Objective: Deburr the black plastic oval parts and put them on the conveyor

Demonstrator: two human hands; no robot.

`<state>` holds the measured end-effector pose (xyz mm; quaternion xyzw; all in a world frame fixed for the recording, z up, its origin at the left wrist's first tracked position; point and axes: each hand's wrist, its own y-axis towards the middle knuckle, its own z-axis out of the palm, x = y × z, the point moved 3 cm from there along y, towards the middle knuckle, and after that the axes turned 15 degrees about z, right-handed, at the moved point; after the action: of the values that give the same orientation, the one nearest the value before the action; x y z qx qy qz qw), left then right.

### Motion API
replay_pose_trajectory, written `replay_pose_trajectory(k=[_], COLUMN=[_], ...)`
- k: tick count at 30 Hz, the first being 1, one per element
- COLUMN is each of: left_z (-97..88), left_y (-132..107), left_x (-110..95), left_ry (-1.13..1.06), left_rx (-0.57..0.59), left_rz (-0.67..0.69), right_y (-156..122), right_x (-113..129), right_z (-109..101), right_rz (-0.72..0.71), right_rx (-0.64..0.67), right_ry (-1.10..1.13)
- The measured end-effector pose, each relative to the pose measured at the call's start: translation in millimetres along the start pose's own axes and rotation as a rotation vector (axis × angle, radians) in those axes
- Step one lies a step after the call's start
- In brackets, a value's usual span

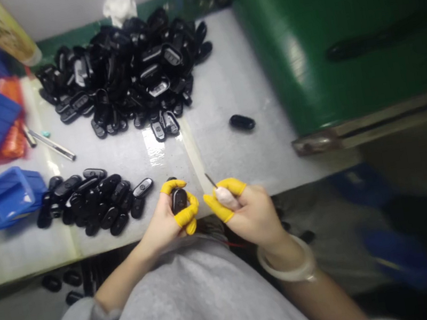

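My left hand (176, 209), with yellow finger cots, is closed around a small black oval casing (179, 200) near the table's front edge. In my right hand (241, 209), also in yellow finger cots, is a thin tool with a white wrapped handle (228, 199); its dark metal tip points up and left, apart from the casing. A smaller pile of similar black casings (102, 199) lies left of my hands, and a large heap (122, 71) spreads behind them. One single casing (242, 122) rests on the table to the right.
Blue bins (1, 201) stand at the left, one on a red plastic bag (12, 143). A utility knife (53, 145) lies beside them. A yellow tube (1, 31) stands at the back left. The large green surface (336, 11) bounds the table's right side.
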<state>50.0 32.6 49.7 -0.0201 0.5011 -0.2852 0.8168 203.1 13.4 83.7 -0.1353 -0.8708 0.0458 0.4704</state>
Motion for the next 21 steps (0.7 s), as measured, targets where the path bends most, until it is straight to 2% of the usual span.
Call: replay_pose_trajectory(k=[4,7,9,11,13,15,18,21], left_z=[-2.0,-9.5,-20.3,-32.0,-39.7,-45.4,-51.6,-51.3], left_y=[1.1,1.3,2.7,4.4,7.1,10.9,14.5,16.2], left_x=[3.2,3.5,-3.8,-17.4,-29.4,-35.0,-35.9,-33.4], left_ry=[-0.013,0.088,0.330,0.729,1.128,1.409,1.643,1.791], left_rx=[-0.018,-0.046,-0.116,-0.201,-0.192,-0.100,0.000,0.082], left_rz=[-0.024,0.054,0.218,0.434,0.584,0.627,0.646,0.689], right_y=[4.9,19.4,36.7,58.4,81.9,103.5,124.2,124.1], right_x=[-13.9,-33.3,-49.5,-64.0,-75.3,-82.6,-84.9,-79.7], right_z=[-3.0,-7.7,-16.2,-27.7,-38.9,-47.4,-52.9,-49.8], right_rz=[0.069,0.097,0.104,0.080,0.071,0.099,0.160,0.252], right_rx=[-0.109,-0.201,-0.325,-0.445,-0.480,-0.447,-0.388,-0.336], right_ry=[-0.032,-0.119,-0.244,-0.364,-0.447,-0.487,-0.438,-0.116])
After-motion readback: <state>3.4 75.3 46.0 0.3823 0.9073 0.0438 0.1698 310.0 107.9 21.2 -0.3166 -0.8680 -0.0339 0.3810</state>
